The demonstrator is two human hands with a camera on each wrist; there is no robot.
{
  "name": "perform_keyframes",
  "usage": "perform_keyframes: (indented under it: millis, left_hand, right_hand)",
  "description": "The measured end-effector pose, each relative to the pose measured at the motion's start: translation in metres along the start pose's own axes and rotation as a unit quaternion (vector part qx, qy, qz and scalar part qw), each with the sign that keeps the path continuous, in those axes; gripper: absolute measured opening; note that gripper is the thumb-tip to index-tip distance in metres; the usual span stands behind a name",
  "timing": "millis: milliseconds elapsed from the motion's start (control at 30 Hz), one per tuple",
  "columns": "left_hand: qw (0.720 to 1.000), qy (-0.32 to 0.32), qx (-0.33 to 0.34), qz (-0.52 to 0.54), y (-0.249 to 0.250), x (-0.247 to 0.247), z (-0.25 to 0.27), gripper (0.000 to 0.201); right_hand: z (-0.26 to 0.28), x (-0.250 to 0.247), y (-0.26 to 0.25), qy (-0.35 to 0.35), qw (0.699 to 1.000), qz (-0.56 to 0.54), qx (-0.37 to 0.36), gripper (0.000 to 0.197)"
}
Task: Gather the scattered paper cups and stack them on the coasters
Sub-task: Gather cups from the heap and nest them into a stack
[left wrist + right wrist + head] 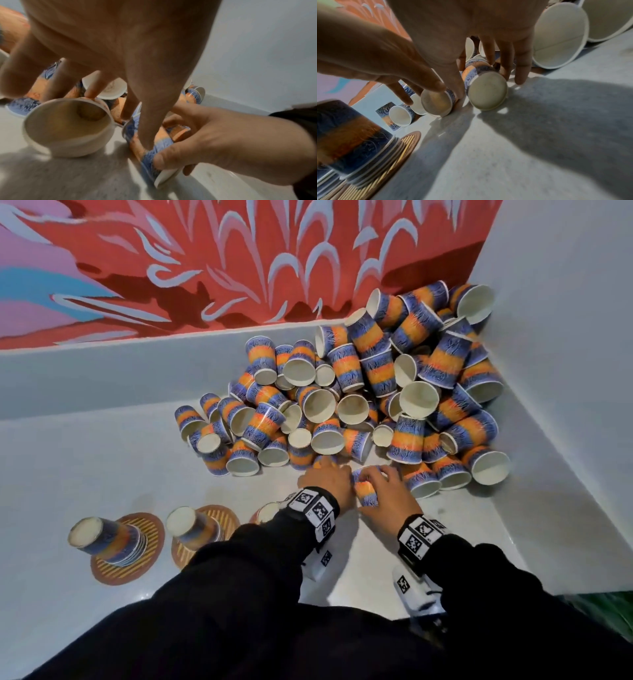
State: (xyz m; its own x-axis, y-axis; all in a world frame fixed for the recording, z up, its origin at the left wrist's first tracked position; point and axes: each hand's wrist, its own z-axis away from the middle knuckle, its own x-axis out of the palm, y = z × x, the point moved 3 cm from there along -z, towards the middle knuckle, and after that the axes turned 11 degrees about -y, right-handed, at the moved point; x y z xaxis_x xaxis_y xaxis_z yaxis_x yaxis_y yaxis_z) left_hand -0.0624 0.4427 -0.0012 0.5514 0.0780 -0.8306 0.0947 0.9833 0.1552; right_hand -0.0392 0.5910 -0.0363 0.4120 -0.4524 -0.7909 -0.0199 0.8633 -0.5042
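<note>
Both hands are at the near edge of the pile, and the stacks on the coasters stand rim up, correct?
Not quite. The stacks on the coasters stand rim down, bases up, as the head view shows. The left hand and right hand are indeed at the near edge of the pile.

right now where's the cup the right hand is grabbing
In the head view it lies on its side at the near edge of the cup pile, right of centre: the cup sits under the right hand, beside the left hand.
</note>
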Motion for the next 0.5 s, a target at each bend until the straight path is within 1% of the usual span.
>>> perform_keyframes:
  millis: [100, 167, 200, 300, 333, 367, 400, 467, 500]
  left_hand:
    - [1.0, 0.017, -0.023, 0.008, 0.003, 0.01, -0.011, 0.051]
    - [0.999, 0.028, -0.033, 0.005, 0.003, 0.015, -0.018, 0.046]
    - [0.999, 0.033, -0.032, 0.006, 0.001, 0.018, -0.021, 0.044]
    - [0.999, 0.038, -0.016, 0.031, 0.0, 0.023, -0.022, 0.036]
    - [0.998, 0.032, -0.009, 0.047, 0.001, 0.022, -0.019, 0.033]
    - [0.997, 0.022, -0.002, 0.067, 0.004, 0.019, -0.015, 0.033]
    - [0.996, 0.007, 0.009, 0.084, 0.007, 0.016, -0.011, 0.036]
    - [0.992, -0.027, 0.031, 0.116, 0.011, 0.003, 0.001, 0.047]
    - [0.99, -0.038, 0.041, 0.126, 0.012, -0.006, 0.007, 0.05]
  right_hand:
    - [0.013, 0.002, 0.017, 0.003, 0.999, -0.048, 0.003, 0.049]
    - [0.022, 0.001, 0.027, 0.012, 0.996, -0.091, 0.008, 0.051]
    - [0.026, -0.001, 0.031, 0.008, 0.993, -0.115, 0.015, 0.057]
    - [0.034, -0.008, 0.046, -0.042, 0.987, -0.153, 0.04, 0.085]
    - [0.037, -0.011, 0.052, -0.057, 0.985, -0.158, 0.046, 0.089]
    - [0.042, -0.013, 0.056, -0.067, 0.983, -0.164, 0.047, 0.088]
    - [0.046, -0.017, 0.06, -0.073, 0.982, -0.168, 0.046, 0.083]
    - [0.054, -0.022, 0.068, -0.073, 0.982, -0.173, 0.033, 0.073]
    - [0.057, -0.025, 0.071, -0.068, 0.982, -0.177, 0.025, 0.071]
